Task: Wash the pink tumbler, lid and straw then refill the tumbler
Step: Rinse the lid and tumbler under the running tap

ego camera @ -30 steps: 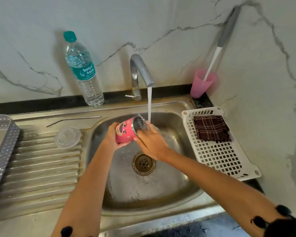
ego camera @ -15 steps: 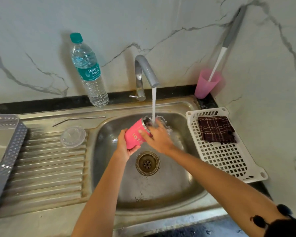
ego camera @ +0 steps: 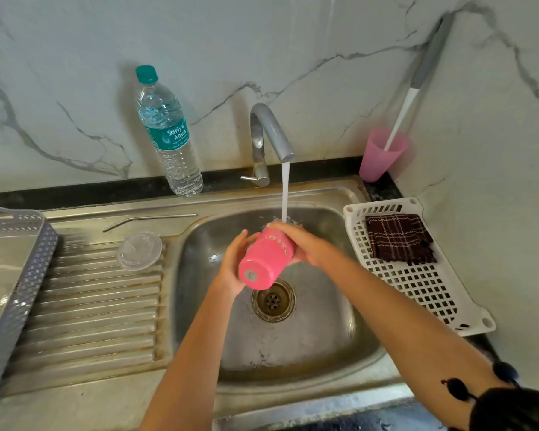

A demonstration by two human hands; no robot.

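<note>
Pink tumbler point(ego camera: 266, 262) held tilted over sink point(ego camera: 324, 353), base toward camera, mouth end under tap point(ego camera: 269, 129) stream. L hand point(ego camera: 232, 265) curled round lower side, R hand point(ego camera: 307, 247) wrapped over top nr rim. Lid point(ego camera: 139, 251) on drainboard point(ego camera: 91, 306), straw point(ego camera: 150, 219) just behind.

Soft even daylight, faint glare on sink point(ego camera: 339, 194), edges bowed, hands point(ego camera: 305, 247) perhaps slightly blurred

Lid point(ego camera: 139, 251) and straw point(ego camera: 150, 220) on steel drainboard point(ego camera: 91, 306)
</note>
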